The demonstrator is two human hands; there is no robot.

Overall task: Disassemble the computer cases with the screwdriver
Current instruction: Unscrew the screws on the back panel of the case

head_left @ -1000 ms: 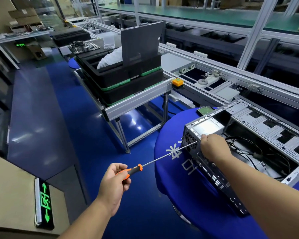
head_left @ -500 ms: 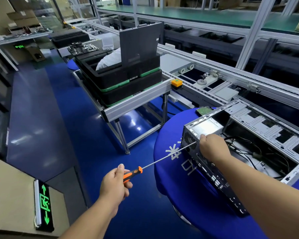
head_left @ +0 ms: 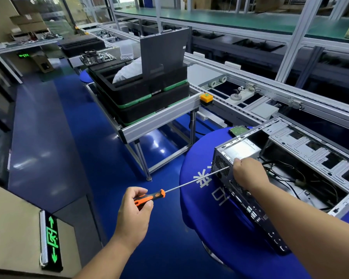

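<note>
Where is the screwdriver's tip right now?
In the head view, right of centre, the screwdriver tip meets the computer case rear panel beside the right hand; the left hand grips its handle.

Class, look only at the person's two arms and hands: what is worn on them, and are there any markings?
Both the left hand and the right hand are bare: no gloves, rings, watch or wrist strap show. Both forearms are uncovered to the picture's edge, so no sleeves appear. No markings show on them.
</note>
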